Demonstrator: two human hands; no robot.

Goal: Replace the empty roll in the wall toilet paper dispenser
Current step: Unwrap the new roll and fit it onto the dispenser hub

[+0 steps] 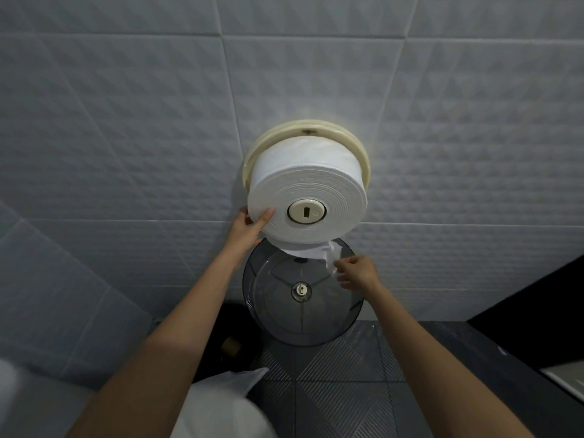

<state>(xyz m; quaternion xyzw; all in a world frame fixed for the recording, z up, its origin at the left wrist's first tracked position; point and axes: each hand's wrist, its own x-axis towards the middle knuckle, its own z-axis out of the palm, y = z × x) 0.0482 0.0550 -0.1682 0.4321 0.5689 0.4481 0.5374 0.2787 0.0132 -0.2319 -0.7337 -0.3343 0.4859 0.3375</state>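
Note:
A full white toilet paper roll (303, 172) sits on the cream spindle hub (306, 211) of the round cream wall dispenser (303, 128). The dispenser's smoky transparent cover (284, 314) hangs open below it. My left hand (249, 226) grips the roll's lower left edge, thumb on its face. My right hand (357, 271) pinches the loose paper tail (319, 252) that hangs from the roll's underside, just in front of the cover.
The wall (158, 121) is white textured tile. Below lie a dark patterned floor (341, 390) and a black ledge (537, 311) at right. A brown cardboard core (230, 345) lies in a dark bin at lower left. White cloth or plastic (221, 406) fills the bottom.

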